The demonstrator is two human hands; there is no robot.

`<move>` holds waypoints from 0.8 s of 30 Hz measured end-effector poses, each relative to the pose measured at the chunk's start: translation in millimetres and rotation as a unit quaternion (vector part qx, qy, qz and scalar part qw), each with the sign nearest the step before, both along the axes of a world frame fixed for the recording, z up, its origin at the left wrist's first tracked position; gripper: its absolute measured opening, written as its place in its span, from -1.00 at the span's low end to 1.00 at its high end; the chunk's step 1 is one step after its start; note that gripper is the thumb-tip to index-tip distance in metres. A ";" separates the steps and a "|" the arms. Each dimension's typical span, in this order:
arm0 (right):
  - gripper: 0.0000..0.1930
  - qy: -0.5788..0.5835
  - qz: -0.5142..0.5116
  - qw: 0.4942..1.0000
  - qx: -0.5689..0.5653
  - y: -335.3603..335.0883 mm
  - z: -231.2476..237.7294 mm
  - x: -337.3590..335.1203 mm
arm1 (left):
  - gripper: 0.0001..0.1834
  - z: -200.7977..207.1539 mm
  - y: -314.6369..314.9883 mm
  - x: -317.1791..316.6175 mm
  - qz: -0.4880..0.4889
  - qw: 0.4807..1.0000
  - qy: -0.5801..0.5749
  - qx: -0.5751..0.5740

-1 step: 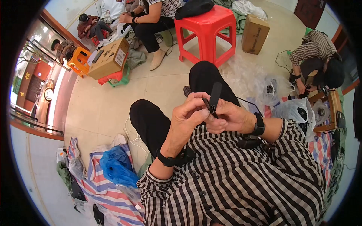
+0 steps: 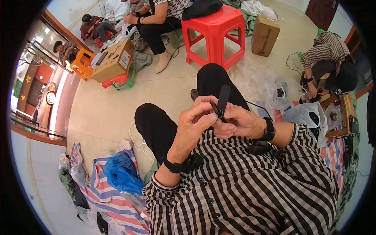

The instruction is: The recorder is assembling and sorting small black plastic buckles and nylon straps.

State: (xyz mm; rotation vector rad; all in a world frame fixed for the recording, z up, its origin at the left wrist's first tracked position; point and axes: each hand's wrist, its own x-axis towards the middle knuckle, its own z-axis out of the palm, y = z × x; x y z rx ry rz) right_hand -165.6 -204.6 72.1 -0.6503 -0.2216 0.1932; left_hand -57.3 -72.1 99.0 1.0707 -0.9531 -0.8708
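Above my lap, my left hand (image 2: 199, 117) and my right hand (image 2: 235, 119) meet around a small black strap-like piece (image 2: 223, 97). Its flat, rounded end sticks up between my hands, and a small shiny spot shows low on it. My left thumb and fingers pinch a thin dark part of it. My right hand's fingers are curled round its lower end, which they hide. I cannot make out exactly what kind of thing it is. Each wrist wears a black band.
A red plastic stool (image 2: 213, 33) with a black item on top stands ahead. Cardboard boxes (image 2: 265, 35) flank it. Clear plastic bags (image 2: 305, 115) lie at right, near a crouching person (image 2: 327, 58). A blue plastic bag (image 2: 122, 170) rests on striped sheeting (image 2: 113, 203) at left.
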 end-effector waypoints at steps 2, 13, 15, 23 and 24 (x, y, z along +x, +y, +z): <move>-0.73 -0.005 0.009 1.000 0.014 -0.2 -2.7 1.3 | -0.90 -0.5 0.5 -1.7 0.004 1.000 0.013 -0.006; -0.78 0.046 -0.017 0.999 0.010 1.9 -2.7 4.8 | -0.92 -5.9 3.7 -1.8 0.031 0.998 0.049 -0.007; -0.80 0.043 -0.017 0.999 -0.010 2.2 -1.5 6.0 | -0.92 -7.1 2.1 -1.9 0.082 0.996 -0.021 -0.043; -0.85 -0.016 -0.352 0.824 -0.445 -6.7 11.2 4.8 | -0.86 -7.7 6.0 3.3 0.196 0.979 0.029 -0.048; -0.85 0.002 -0.363 0.839 -0.406 -9.3 16.2 3.6 | -0.86 -3.2 7.2 -0.3 0.219 0.975 -0.003 -0.030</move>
